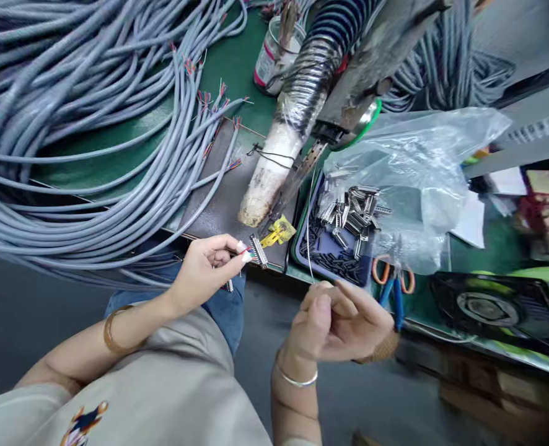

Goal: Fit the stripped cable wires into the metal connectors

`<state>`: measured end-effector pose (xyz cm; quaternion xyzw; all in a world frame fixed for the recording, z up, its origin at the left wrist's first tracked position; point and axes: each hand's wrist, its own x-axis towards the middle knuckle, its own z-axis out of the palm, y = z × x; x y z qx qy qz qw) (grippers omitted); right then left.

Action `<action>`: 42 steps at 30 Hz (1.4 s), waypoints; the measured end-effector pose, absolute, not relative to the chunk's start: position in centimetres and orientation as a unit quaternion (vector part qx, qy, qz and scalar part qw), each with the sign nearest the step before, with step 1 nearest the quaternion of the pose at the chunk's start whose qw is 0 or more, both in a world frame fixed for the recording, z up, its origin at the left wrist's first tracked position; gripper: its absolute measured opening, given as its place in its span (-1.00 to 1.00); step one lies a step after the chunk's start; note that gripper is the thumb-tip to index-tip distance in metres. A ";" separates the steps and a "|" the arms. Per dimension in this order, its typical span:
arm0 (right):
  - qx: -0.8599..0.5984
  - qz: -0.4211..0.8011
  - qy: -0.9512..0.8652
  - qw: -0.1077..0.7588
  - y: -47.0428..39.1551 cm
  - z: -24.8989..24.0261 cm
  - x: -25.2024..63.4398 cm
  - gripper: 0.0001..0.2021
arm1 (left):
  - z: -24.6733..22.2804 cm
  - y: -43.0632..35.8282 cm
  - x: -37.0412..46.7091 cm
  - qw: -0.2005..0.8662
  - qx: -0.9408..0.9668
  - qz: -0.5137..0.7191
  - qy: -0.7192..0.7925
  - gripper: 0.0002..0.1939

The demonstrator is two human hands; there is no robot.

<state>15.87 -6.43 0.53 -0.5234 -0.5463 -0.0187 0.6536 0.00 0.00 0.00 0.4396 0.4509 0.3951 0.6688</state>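
Connector (259, 252) is held in left grip (204, 267), coloured wires (245, 251) set against it, attachment unclear; thin wire (307, 232) is pinched in right grip (334, 334). Apparently left unjoined: bare-ended cables (179, 142) beyond left grip, loose connectors (357, 215) beyond right grip.

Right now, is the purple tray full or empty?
Partly filled: silvery connectors and small black pieces lie within the purple tray, with bare bottom showing between them.

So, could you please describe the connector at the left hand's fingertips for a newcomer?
From the grey cables filling the upper left, go down and right to the left hand. The connector is just past its fingertips, beside the yellow piece. Unlike the loose connectors in the tray, it meets red and green wires.
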 end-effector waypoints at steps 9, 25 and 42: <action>-0.602 0.020 -0.634 0.486 -4.7 -1.7 15.0 -0.86 | -0.4 0.5 0.7 0.603 0.479 0.450 0.452 -0.85; -0.582 0.015 -0.639 0.503 -3.4 -0.9 14.8 -0.79 | 0.2 1.1 0.9 0.522 0.539 0.487 0.446 -0.93; -0.499 -0.023 -0.722 0.480 -4.8 -2.8 16.8 -0.84 | 0.7 1.3 -0.8 0.806 0.365 0.301 0.355 -0.76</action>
